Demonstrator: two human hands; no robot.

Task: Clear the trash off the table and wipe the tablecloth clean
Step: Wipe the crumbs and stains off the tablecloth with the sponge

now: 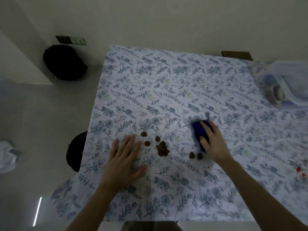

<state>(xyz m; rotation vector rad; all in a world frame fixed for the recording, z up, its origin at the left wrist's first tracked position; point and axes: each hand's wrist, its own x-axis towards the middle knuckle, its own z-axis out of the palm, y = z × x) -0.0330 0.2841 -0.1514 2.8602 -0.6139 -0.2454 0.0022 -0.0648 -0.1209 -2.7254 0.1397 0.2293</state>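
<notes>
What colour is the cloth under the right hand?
Dark blue cloth, gripped by the right hand; seen in the head view.

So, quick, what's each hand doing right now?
Left hand: open, flat on the tablecloth.
Right hand: holding the blue cloth.

free: far and near-edge stretches of tablecloth [166, 84] | obstacles: brown scraps [162, 148] scattered near centre; clear plastic container [288, 80] far right; red bits [299, 170] at right edge
</notes>
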